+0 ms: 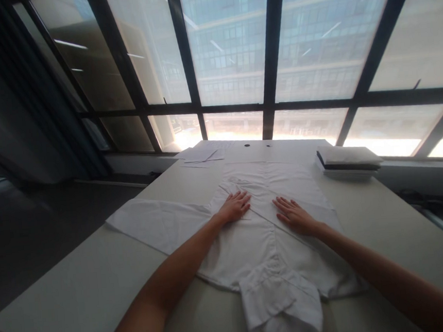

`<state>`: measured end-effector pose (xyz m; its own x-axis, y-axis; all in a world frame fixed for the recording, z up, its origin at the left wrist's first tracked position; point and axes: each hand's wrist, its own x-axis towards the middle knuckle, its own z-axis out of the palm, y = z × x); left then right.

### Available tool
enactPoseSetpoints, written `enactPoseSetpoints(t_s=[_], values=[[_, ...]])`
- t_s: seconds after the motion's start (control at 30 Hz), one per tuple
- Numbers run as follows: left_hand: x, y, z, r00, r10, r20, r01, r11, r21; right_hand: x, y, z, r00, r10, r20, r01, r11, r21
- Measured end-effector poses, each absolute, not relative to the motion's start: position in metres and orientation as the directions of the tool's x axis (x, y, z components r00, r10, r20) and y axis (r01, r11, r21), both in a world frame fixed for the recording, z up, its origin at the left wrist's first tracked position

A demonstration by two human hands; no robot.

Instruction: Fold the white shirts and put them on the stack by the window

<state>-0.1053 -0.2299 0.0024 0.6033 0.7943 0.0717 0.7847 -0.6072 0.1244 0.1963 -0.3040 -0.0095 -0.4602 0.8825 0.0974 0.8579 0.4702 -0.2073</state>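
A white shirt (252, 251) lies spread on the table, its collar end toward me and its body stretching away. One sleeve (152, 218) reaches out to the left. My left hand (235, 206) rests flat on the shirt's middle, fingers stretched out. On the right half of the cloth lies my right hand (293, 215), palm down with fingers extended. Creases run across the fabric between and beyond the hands. The right sleeve cannot be made out clearly; my right forearm covers part of that side.
The white table (83, 271) carries some loose papers (203, 153) at its far left. A stack of folded items (347, 161), white and black, sits at the far right. Tall windows (229, 41) stand behind the table, and a dark curtain (45, 98) hangs at left.
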Motion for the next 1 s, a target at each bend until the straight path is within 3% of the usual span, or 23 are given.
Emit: enactPoseSetpoints(t_s=[0.5,0.67,0.77,0.87,1.0], values=[[-0.107,-0.223,0.005,0.624,0.781,0.039,0.776,-0.624,0.093,0.253,-0.372,-0.018,-0.307,0.946,0.105,0.93,0.322,-0.176],[-0.105,-0.252,0.022,0.599,0.797,-0.072,0.8,-0.591,0.104,0.248,-0.401,-0.013,-0.311,0.947,0.081,0.921,0.321,-0.219],[-0.112,-0.295,0.036,0.698,0.713,-0.067,0.711,-0.678,0.187,0.25,-0.426,-0.009,-0.397,0.914,0.079,0.868,0.402,-0.293],[-0.125,-0.35,0.052,0.848,0.528,-0.041,0.505,-0.782,0.366,0.253,-0.455,0.0,-0.519,0.851,0.08,0.761,0.503,-0.409],[-0.145,-0.405,0.071,0.916,0.389,-0.096,0.374,-0.743,0.555,0.253,-0.487,0.014,-0.624,0.772,0.121,0.618,0.582,-0.529]])
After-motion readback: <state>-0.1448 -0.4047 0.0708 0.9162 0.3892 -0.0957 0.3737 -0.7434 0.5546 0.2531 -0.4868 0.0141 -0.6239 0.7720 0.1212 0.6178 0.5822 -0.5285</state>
